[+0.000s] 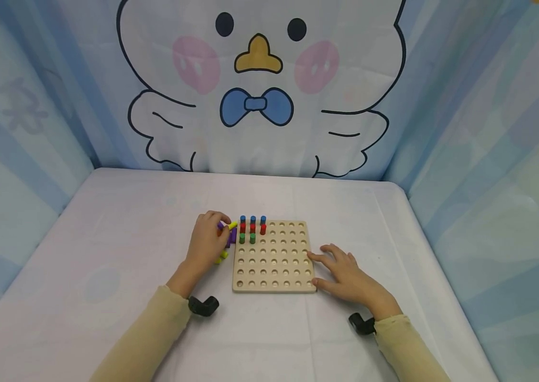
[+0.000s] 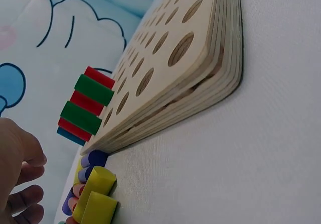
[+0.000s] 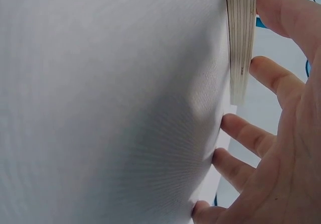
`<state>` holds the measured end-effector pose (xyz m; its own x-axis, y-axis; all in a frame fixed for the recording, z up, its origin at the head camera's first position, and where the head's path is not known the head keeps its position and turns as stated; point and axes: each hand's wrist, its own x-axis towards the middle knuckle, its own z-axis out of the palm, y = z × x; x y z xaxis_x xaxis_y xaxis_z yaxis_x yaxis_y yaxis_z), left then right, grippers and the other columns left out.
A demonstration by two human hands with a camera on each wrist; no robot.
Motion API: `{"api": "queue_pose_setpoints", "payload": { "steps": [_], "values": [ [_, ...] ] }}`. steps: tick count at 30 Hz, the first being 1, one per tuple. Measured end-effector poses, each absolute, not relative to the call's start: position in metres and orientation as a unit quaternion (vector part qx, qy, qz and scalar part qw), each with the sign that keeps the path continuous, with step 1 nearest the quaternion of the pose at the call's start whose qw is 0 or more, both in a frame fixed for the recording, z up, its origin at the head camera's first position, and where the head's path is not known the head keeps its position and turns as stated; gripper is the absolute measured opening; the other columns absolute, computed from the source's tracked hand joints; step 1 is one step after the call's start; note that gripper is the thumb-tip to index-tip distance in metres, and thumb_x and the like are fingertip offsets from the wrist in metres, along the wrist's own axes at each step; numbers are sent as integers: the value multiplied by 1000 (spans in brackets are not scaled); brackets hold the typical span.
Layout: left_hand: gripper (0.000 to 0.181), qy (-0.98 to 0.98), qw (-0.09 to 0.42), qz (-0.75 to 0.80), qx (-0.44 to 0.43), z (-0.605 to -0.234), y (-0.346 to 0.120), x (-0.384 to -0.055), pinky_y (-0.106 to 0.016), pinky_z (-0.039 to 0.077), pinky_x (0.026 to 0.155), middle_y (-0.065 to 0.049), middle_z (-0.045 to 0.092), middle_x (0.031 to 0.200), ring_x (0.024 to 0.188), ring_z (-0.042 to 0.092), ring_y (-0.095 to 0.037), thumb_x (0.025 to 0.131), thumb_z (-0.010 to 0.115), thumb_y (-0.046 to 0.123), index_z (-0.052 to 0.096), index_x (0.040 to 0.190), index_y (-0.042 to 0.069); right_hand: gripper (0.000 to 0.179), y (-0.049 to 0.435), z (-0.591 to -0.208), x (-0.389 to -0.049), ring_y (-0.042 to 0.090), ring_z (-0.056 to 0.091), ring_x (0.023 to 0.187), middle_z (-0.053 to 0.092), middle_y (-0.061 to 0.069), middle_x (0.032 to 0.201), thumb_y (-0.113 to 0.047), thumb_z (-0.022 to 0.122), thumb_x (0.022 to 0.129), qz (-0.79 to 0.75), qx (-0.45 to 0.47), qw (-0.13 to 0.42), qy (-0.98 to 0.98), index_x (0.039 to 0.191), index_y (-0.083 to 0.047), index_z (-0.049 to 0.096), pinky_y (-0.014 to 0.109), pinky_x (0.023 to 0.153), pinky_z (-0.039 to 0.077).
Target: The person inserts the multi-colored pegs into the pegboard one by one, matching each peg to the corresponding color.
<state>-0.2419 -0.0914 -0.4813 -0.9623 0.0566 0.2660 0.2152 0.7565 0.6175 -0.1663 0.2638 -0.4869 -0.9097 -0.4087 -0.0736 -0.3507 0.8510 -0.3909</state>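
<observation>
A square wooden pegboard (image 1: 274, 265) lies on the table. In its far left corner stand three blue pegs (image 1: 253, 218), three red pegs (image 1: 252, 228) and two green pegs (image 1: 252, 239). Loose yellow pegs (image 2: 98, 204), purple pegs (image 1: 233, 235) and a few red ones lie beside its left edge. My left hand (image 1: 207, 239) hovers over this pile, fingers bent downward; the left wrist view shows a gap between thumb and fingers with no peg visible in it. My right hand (image 1: 345, 273) is spread, thumb and index finger touching the board's right edge, other fingertips on the cloth.
A white cloth (image 1: 107, 239) covers the table. Behind it hangs a curtain (image 1: 259, 148) with a cartoon bird, and more blue and white curtains (image 1: 498, 159) flank both sides. Each wrist carries a small black camera (image 1: 204, 306).
</observation>
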Motion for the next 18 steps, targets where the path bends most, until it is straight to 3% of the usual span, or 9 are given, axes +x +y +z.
{"api": "queue_pose_setpoints", "payload": {
  "steps": [9, 18],
  "values": [
    [14, -934, 104, -340, -35, -486, -105, -249, -48, 50, 102, -17, 61, 130, 115, 55, -34, 100, 62, 9, 65, 114, 7, 66, 264, -486, -167, 44, 28, 152, 39, 17, 158, -49, 66, 97, -190, -197, 79, 959, 156, -28, 46, 77, 116, 16],
    [31, -946, 76, -315, 3, -488, -116, -253, -51, 48, 106, -22, 56, 140, 121, 54, -39, 100, 62, 10, 63, 130, 4, 66, 264, -486, -167, 44, 28, 153, 39, 16, 158, -51, 66, 97, -192, -195, 83, 958, 156, -29, 46, 77, 116, 15]
  ]
}}
